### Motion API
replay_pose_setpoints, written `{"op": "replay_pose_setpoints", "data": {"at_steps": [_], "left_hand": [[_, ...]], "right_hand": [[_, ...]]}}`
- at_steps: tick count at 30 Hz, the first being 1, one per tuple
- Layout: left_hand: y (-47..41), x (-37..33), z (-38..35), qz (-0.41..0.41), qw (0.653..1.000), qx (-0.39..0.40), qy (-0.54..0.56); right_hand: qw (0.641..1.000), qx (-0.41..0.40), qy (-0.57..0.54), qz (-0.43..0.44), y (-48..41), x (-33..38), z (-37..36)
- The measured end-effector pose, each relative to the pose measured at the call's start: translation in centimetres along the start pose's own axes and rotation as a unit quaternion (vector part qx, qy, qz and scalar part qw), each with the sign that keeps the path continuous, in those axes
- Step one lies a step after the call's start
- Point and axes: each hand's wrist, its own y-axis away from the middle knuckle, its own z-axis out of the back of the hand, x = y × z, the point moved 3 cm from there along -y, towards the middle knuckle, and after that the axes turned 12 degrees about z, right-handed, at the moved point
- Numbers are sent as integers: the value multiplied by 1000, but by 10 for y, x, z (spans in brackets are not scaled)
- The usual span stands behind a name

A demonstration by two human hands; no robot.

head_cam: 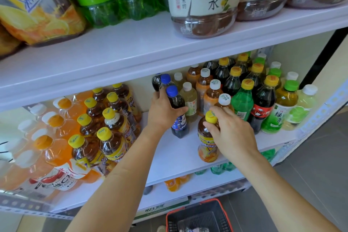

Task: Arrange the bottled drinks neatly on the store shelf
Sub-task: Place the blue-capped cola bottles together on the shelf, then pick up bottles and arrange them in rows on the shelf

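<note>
On the white middle shelf (175, 154), my left hand (162, 111) grips a dark cola bottle with a blue cap (178, 117), thumb across its shoulder. A second blue-capped cola bottle (165, 81) stands just behind it. My right hand (231, 132) holds a yellow-capped iced tea bottle (207, 143) by its neck; the bottle stands upright near the shelf's front edge. Behind my hands stand rows of bottles: pale yellow drinks with white caps (189, 98), orange-labelled tea (212, 94), a green soda (243, 100), dark cola with yellow caps (263, 103) and green tea (286, 101).
Shrink-wrapped packs of iced tea (111, 124) and orange drink (49, 143) fill the shelf's left side. The upper shelf (131, 49) carries large bottles overhead. A red-rimmed shopping basket (199, 216) sits on the floor below, beside a lower shelf with several bottles.
</note>
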Motion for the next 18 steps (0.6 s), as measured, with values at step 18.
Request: {"op": "replay_pose_setpoints", "data": {"at_steps": [18], "left_hand": [[99, 80, 122, -15, 940, -189, -283]], "right_hand": [[995, -41, -59, 65, -43, 41, -34]]}}
